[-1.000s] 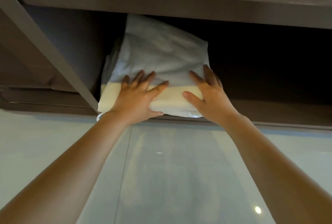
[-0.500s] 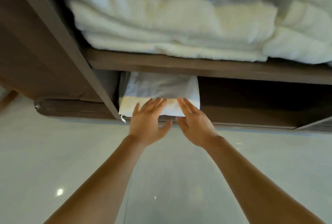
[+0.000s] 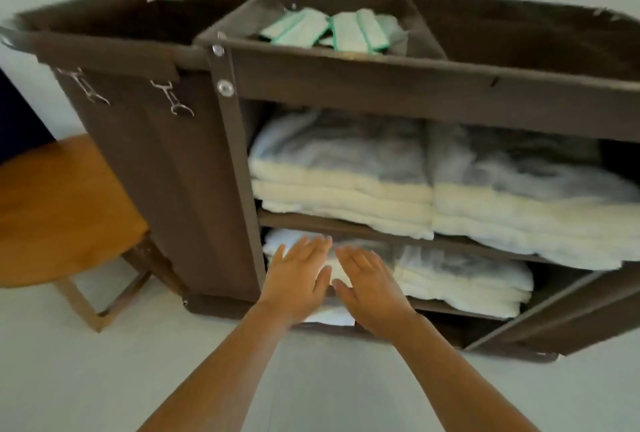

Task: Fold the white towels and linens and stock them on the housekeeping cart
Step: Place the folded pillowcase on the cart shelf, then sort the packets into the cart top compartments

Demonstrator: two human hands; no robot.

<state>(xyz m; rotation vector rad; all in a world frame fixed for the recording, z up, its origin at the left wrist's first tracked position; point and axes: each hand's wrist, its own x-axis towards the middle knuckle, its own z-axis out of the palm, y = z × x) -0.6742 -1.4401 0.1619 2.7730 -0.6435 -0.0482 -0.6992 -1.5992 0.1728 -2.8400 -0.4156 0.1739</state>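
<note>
Both hands are flat, fingers straight, holding nothing. The left hand (image 3: pixel 298 279) and right hand (image 3: pixel 370 288) hover side by side, just apart, at the near left end of the brown fabric housekeeping cart (image 3: pixel 346 81). The folded white linen (image 3: pixel 329 316) lies on the bottom shelf, showing between the wrists. Stacked white towels (image 3: pixel 457 279) fill the shelf behind the fingertips; whether they touch is unclear.

The left hand (image 3: pixel 298 279) and right hand (image 3: pixel 372 289) hid the folded linen (image 3: pixel 332 319) at the bottom of the cart (image 3: pixel 346 85), save a white corner between the wrists. The cart's right end was cut off by the frame edge, and blur smeared the green-edged cloths (image 3: pixel 349 33) at its top.
</note>
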